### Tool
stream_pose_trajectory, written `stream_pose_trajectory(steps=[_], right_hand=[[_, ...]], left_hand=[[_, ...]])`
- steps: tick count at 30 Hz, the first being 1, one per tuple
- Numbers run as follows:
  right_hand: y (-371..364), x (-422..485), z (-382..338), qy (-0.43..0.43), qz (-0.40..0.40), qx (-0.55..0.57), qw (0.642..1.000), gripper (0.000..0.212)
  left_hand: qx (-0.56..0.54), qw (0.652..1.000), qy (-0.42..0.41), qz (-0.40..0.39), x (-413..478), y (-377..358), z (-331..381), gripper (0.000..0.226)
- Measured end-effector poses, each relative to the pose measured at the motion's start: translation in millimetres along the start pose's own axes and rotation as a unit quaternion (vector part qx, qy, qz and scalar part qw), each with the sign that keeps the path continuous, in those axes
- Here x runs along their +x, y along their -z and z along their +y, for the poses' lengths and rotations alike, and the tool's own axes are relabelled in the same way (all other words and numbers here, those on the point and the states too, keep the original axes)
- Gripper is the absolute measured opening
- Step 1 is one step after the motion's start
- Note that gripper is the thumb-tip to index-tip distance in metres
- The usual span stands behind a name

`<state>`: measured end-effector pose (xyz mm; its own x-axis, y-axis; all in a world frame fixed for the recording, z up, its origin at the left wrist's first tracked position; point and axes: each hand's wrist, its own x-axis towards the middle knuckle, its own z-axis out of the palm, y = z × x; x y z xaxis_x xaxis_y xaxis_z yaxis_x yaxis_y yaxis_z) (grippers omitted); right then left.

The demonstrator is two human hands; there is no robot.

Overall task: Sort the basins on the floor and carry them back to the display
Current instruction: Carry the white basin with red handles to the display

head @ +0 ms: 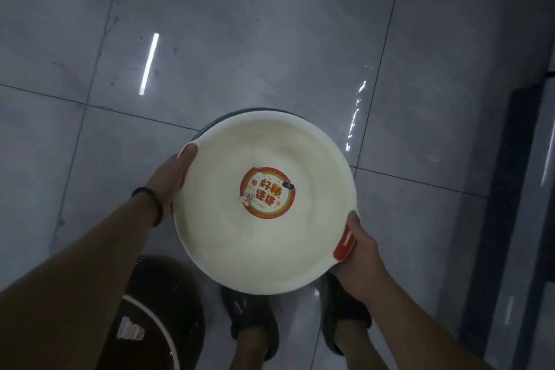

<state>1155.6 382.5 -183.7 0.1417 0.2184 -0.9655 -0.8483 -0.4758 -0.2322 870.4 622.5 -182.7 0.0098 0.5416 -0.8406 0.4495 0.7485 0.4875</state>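
Both hands are occupied: left hand (pixel 175 173) and right hand (pixel 362 252) each grip one of the red handles (pixel 345 245) on opposite sides of the white basin (pixel 240 243). It is held roughly level above the shoes (pixel 249 318) and the glossy floor (pixel 270 39), with a dark rim (pixel 240 112) showing past its far edge. Risks I log: if that rim is a nested lower basin it could drop free, as no fingers are visible beneath it. A careless step could also catch the brown basin (pixel 156 303) lying by the left foot.
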Motion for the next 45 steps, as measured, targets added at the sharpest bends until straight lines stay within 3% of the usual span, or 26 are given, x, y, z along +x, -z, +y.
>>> stream_pose_trajectory(steps=[6,11,16,21,26,35,45], right_hand=[[-10.9,-49.4,-63.8,0.028,0.026,-0.049,0.998,0.053],[-23.5,-168.3,-141.5,0.074,0.038,-0.106,0.991,0.053],[-56.8,-338.0,-237.6,0.139,0.050,-0.121,0.982,0.057],[-71.6,-508.9,-321.6,0.208,0.025,-0.086,0.974,0.044],[-79.8,-607.7,-405.3,0.269,0.025,-0.056,0.961,0.037],[-109.6,-655.2,-626.2,0.348,-0.025,-0.118,0.930,0.037],[-210.4,-609.6,-844.5,0.373,-0.022,-0.123,0.919,0.032]], left_hand=[[-0.059,0.998,0.018,0.031,-73.9,-21.3,32.0,0.064],[-0.138,0.990,0.004,0.002,-182.7,-16.4,106.8,0.060],[-0.173,0.983,-0.039,-0.042,-312.8,3.5,237.8,0.069],[-0.213,0.967,-0.103,-0.097,-441.8,19.3,380.1,0.050],[-0.225,0.952,-0.160,-0.131,-511.7,7.6,503.9,0.038],[-0.271,0.932,-0.218,-0.102,-536.0,-75.6,687.0,0.034],[-0.277,0.930,-0.232,-0.069,-456.1,-128.7,888.2,0.060]])
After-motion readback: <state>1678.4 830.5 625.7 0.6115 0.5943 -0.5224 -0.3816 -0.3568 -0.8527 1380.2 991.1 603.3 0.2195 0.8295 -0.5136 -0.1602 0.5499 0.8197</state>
